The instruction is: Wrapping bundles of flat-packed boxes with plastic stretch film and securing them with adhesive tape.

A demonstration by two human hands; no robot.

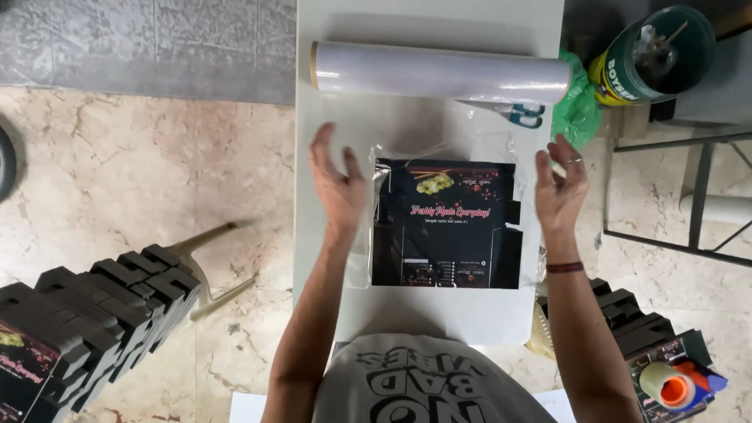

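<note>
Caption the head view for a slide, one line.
Open left hand and right hand flank flat black cartons on clear film.

A flattened carton stack (pixel 445 223) lies on the middle of the table (pixel 313 23), under a sheet of clear film (pixel 360 258); the left hand (pixel 337 184) hovers just beside its left edge, the right hand (pixel 560 188) just beside its right edge; behind the stack, across the table's far end, lies a roll of film (pixel 440 73); scissors (pixel 523 115) lie just in front of the roll's right end; a crumpled bag (pixel 576 106) sits at the table's right edge, a can (pixel 654 56) beyond it; more folded cartons (pixel 86 309) stand on the floor to the left; a tape dispenser (pixel 677 384) rests on another pile at lower right.
</note>
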